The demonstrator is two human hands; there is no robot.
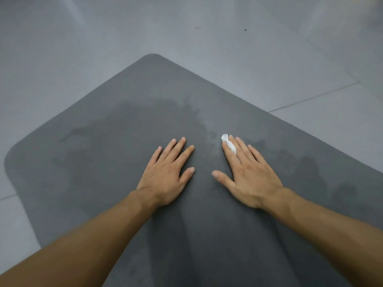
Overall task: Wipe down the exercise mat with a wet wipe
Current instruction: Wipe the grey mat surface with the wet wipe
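Observation:
A dark grey exercise mat (124, 141) lies on the floor with one rounded corner pointing away from me. Darker damp patches spread across its middle and right side. My left hand (167, 172) rests flat on the mat, fingers straight and spread. To its right, my right hand (246, 175) lies flat too, fingers straight, pressing a white wet wipe (229, 145) onto the mat. The wipe shows between the index and middle fingers and sticks out past the fingertips; most of it is hidden under the hand.
Pale grey floor tiles (228, 48) surround the mat on the left, far and right sides, with a tile joint (310, 98) running at the right. Two small dark specks (245, 29) sit on the far floor.

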